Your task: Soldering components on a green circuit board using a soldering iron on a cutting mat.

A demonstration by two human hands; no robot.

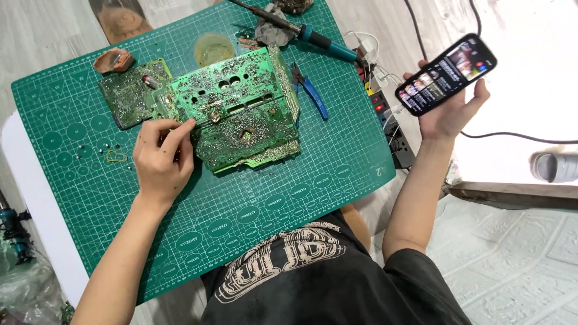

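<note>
A large green circuit board (241, 102) lies solder side up on a green cutting mat (271, 192). My left hand (161, 157) rests at its left edge, fingers pinched together on the board's edge or a thin wire there. My right hand (448, 111) is raised off to the right of the mat and holds a black phone (445, 73) with its screen lit. A smaller green board (129, 93) lies to the upper left of the big one.
A blue-handled soldering iron (313, 37) and blue-handled cutters (312, 90) lie at the mat's far right. A round tin (214, 48), a brown dish (113, 60), small screws (99, 147), a power strip (388, 114) and cables sit around.
</note>
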